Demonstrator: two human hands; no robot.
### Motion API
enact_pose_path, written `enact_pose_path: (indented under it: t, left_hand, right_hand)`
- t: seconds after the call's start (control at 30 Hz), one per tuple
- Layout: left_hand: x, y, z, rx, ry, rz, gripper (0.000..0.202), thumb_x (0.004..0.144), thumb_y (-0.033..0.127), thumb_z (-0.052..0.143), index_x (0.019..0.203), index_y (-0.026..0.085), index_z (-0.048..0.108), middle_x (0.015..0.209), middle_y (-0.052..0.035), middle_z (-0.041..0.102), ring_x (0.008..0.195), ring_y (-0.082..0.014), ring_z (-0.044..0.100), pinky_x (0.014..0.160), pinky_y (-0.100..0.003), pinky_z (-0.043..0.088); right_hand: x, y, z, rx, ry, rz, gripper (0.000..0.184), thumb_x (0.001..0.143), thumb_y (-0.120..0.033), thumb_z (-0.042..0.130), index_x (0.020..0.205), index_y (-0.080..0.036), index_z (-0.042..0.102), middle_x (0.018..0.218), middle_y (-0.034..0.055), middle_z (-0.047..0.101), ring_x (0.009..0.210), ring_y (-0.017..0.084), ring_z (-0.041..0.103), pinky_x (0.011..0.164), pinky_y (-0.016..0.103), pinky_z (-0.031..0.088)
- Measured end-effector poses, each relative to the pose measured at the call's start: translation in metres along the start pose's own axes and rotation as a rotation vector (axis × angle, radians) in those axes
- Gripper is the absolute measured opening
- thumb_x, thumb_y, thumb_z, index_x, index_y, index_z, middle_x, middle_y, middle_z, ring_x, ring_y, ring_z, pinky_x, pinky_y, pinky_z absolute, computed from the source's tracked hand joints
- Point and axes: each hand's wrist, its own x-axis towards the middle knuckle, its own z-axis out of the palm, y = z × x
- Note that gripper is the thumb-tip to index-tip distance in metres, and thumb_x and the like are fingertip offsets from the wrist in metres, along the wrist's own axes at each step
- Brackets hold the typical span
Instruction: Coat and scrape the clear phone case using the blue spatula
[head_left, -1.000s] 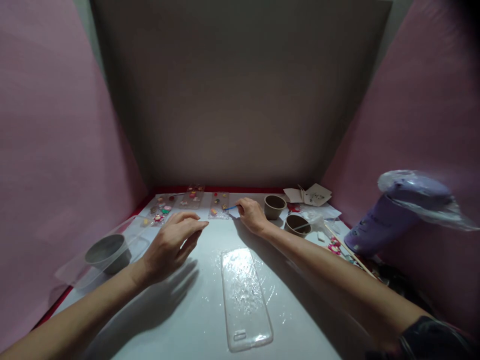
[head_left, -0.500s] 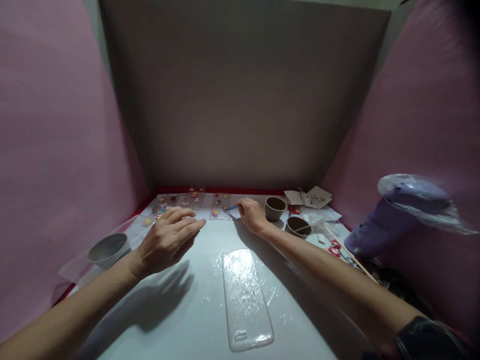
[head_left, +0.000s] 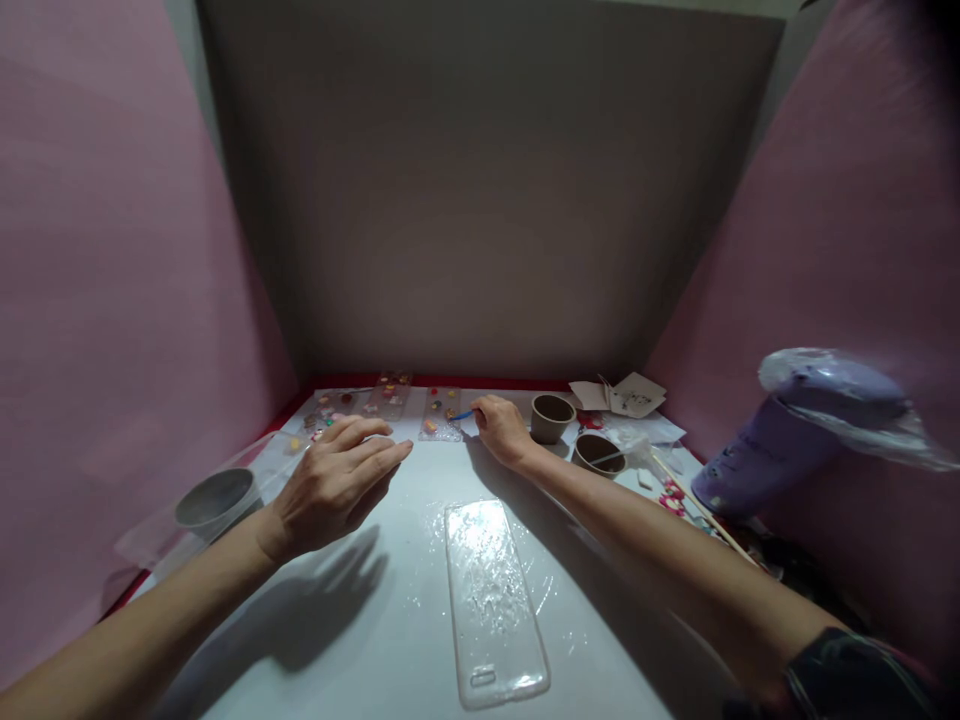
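Left hand [head_left: 334, 487] has tilted, fingers loose, empty; a blue stick [head_left: 463, 415] juts toward it, pinched by the right hand [head_left: 502, 430].

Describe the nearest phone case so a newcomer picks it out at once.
Start at the white tabletop and look to its near middle. There lies a see-through phone case with a small slot at its near end. It looks glossy and undecorated, whereas the cases at the back carry colourful charms.

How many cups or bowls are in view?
3: a grey bowl at the left; a brown cup just right of the right hand; and a second brown cup, nearer the camera, partly hidden by the right arm. Others could be hidden.
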Motion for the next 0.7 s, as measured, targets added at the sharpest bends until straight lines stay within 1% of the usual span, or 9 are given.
enact_pose_path:
  t: [0.27, 0.43, 0.57, 0.7]
  left_hand:
    - [0.0, 0.0, 0.0, 0.013, 0.0, -0.013, 0.054, 0.084, 0.005, 0.051, 0.134, 0.025, 0.047, 0.093, -0.0076, 0.071, 0.094, -0.0278, 0.06, 0.079, -0.049, 0.049]
    - [-0.002, 0.0, 0.002, 0.011, -0.005, -0.018, 0.055, 0.083, 0.005, 0.052, 0.134, 0.024, 0.047, 0.093, -0.008, 0.07, 0.095, -0.0282, 0.06, 0.081, -0.05, 0.048]
    - [-0.004, 0.0, 0.002, 0.003, -0.019, -0.035, 0.055, 0.082, 0.004, 0.053, 0.133, 0.025, 0.048, 0.094, -0.0077, 0.07, 0.096, -0.0278, 0.06, 0.083, -0.049, 0.047]
    - [-0.005, 0.0, 0.003, -0.002, -0.032, -0.047, 0.049, 0.083, 0.005, 0.053, 0.128, 0.023, 0.05, 0.095, -0.0079, 0.071, 0.099, -0.0271, 0.06, 0.086, -0.048, 0.046]
  right_hand:
    - [0.002, -0.002, -0.011, -0.012, 0.007, 0.011, 0.024, 0.088, -0.013, 0.049, 0.095, -0.018, 0.071, 0.096, 0.0089, 0.073, 0.084, 0.02, 0.064, 0.073, 0.027, 0.041]
    - [0.008, -0.005, -0.006, -0.019, 0.009, -0.006, 0.025, 0.09, -0.013, 0.047, 0.097, -0.017, 0.07, 0.096, 0.0092, 0.072, 0.085, 0.019, 0.064, 0.075, 0.027, 0.041]
    - [0.01, -0.006, 0.0, -0.03, -0.002, -0.027, 0.025, 0.088, -0.01, 0.047, 0.097, -0.017, 0.07, 0.096, 0.0082, 0.072, 0.086, 0.018, 0.063, 0.075, 0.027, 0.041]
    - [0.01, -0.006, 0.001, -0.055, -0.009, -0.04, 0.026, 0.089, -0.009, 0.046, 0.099, -0.017, 0.069, 0.098, 0.0077, 0.072, 0.086, 0.018, 0.063, 0.075, 0.027, 0.041]
